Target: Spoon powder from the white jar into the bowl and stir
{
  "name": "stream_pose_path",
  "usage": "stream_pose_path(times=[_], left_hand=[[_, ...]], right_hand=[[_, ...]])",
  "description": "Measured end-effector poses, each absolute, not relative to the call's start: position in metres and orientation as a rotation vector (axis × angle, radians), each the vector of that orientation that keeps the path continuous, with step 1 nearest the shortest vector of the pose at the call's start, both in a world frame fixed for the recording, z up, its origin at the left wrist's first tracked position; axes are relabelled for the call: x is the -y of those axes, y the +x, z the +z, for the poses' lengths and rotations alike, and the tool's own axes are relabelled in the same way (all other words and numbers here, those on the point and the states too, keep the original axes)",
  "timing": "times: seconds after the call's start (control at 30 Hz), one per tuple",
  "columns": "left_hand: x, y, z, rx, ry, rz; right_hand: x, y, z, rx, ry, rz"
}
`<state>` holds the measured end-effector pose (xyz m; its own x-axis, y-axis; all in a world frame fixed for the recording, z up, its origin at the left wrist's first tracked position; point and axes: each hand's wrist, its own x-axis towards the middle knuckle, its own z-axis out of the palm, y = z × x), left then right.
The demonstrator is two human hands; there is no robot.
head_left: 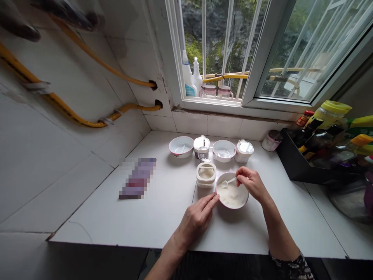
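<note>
A white bowl [232,205] with a pinkish rim stands on the counter, holding a whitish powder [231,195]. Fingertips of my left hand [198,216] rest at the bowl's left rim, steadying it; the thumb is hard to make out. Between the pinched fingers of my right hand [251,183] is a small white spoon [228,182], its scoop over the powder inside the bowl. Just left of the bowl sits a square seasoning jar [206,182] with its top open and pale contents inside. A clear lid [208,154] shows behind this jar.
Behind stand two more bowls [181,147] [224,151] and two seasoning jars [201,144] [244,151]. A pixelated packet [138,179] lies left. On the right are a brown-lidded jar [272,140] and a black box [303,165] of bottles. Yellow pipes [87,123] run along the wall.
</note>
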<state>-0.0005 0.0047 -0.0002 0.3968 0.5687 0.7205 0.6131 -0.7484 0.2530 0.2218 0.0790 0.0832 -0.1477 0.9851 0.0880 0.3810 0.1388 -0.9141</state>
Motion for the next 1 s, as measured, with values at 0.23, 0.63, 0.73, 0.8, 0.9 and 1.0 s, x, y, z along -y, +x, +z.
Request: stream_pose_path(times=[0.23, 0.63, 0.73, 0.8, 0.9, 1.0], left_hand=[[-0.005, -0.001, -0.002, 1.084, -2.58, -1.293], [-0.005, -0.001, -0.002, 1.094, -2.573, -1.296], [-0.005, -0.001, -0.002, 1.09, -2.571, -1.292], [-0.005, -0.001, -0.002, 1.091, -2.574, -1.284], [-0.005, -0.001, -0.002, 1.099, -2.578, -1.279], [-0.005, -0.001, -0.001, 1.091, -2.576, -1.295]], right_hand=[[-0.079, 0.215, 0.08, 1.522, -1.304, 1.215], [-0.087, 0.231, 0.084, 1.279, -1.263, 1.359], [-0.088, 0.233, 0.084, 1.221, -1.242, 1.367], [-0.09, 0.232, 0.083, 1.167, -1.216, 1.364], [-0.091, 0.223, 0.084, 1.111, -1.175, 1.342], [-0.087, 0.206, 0.087, 1.131, -1.172, 1.26]])
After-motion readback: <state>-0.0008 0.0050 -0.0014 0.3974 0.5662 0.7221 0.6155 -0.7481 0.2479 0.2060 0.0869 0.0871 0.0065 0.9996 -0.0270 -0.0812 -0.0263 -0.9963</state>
